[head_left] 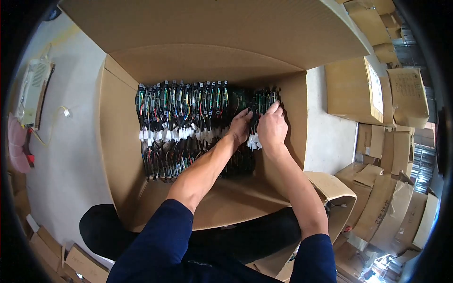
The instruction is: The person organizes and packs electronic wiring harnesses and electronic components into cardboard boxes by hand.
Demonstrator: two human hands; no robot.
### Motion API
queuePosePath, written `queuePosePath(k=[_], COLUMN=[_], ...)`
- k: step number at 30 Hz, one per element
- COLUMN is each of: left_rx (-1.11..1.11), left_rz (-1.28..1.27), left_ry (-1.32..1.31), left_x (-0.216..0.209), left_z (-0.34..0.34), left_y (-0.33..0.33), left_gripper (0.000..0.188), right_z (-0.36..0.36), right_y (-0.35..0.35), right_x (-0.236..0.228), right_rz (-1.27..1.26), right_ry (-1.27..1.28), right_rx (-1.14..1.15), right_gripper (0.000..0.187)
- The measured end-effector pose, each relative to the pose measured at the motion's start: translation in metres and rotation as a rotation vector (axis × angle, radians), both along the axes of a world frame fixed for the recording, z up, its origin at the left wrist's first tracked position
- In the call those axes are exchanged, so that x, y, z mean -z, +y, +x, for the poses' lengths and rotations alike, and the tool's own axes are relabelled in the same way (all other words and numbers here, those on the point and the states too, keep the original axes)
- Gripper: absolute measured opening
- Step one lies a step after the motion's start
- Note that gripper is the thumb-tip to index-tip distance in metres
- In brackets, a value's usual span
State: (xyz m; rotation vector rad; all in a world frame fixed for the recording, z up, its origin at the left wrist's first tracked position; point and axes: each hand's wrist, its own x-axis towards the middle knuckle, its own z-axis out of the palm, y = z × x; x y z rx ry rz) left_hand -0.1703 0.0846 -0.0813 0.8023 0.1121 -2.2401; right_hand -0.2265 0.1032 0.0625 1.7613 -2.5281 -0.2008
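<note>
A large open cardboard box stands before me, holding rows of wired circuit boards packed on edge. White connectors line the middle of the rows. At the box's right side is a separate bundle of wired circuit boards, with white connectors hanging at its near end. My left hand is closed against the bundle's left side, its fingertips partly hidden. My right hand grips the right side, fingers bent over the boards. A dark gap lies between the bundle and the main row.
The box's far flap stands raised. A closed carton sits on the floor to the right, with several flattened or opened cartons beyond. A smaller open box is near my right forearm. At left lie a pale device with a cable and pink wrap.
</note>
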Motion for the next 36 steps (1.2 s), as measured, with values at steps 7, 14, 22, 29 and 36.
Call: queuePosePath(k=[7, 14, 22, 29, 36], left_rx=[-0.045, -0.147, -0.009, -0.096, -0.15], left_rz=[-0.028, -0.528, -0.746, -0.623, -0.786], left_ry=[0.006, -0.658, -1.298, -1.215, -1.335], left_x=[0.017, 0.006, 0.027, 0.006, 0.032], left_z=[-0.001, 0.023, 0.015, -0.003, 0.013], left_y=[-0.005, -0.003, -0.005, 0.008, 0.008], left_gripper=[0.054, 0.044, 0.052, 0.03, 0.052], right_z=[-0.003, -0.015, -0.034, -0.052, -0.032], right_y=[-0.012, -0.005, -0.009, -0.011, -0.023], right_x=[0.026, 0.042, 0.095, 0.111, 0.129], right_rz=[0.014, -0.11, -0.229, -0.214, -0.173], right_ry=[0.015, -0.617, -0.667, -0.587, -0.65], right_rx=[-0.035, 0.257, 0.083, 0.188, 0.167], right_gripper=[0.075, 0.064, 0.071, 0.074, 0.073])
